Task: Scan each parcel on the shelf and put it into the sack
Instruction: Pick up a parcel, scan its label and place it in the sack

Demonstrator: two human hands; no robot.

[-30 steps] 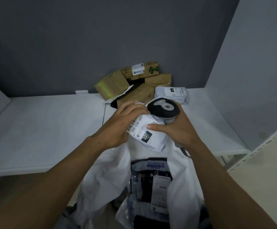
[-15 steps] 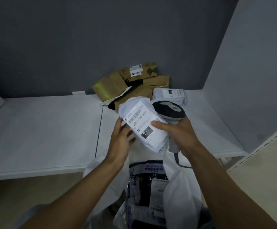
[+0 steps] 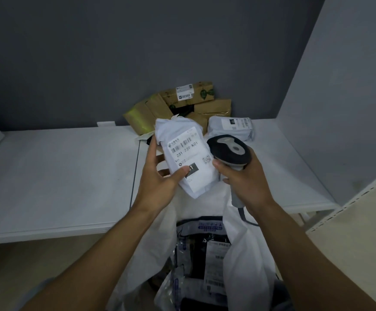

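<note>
Clamping your left grip (image 3: 157, 179) on the white parcel (image 3: 188, 151), right grip (image 3: 246, 184) on the scanner (image 3: 228, 151), you have a part-filled sack (image 3: 248, 254) and a pile (image 3: 192, 97) left on the shelf (image 3: 59, 176).

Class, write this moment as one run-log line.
left hand: holds white parcel, label up | right hand: grips scanner | sack: open below

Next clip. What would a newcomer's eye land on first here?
At centre frame, the white parcel, label up, gripped by the left hand, beside the barcode scanner held in the right hand. Below them gapes the white sack with parcels already inside. A heap of brown boxes sits at the back of the shelf.
</note>
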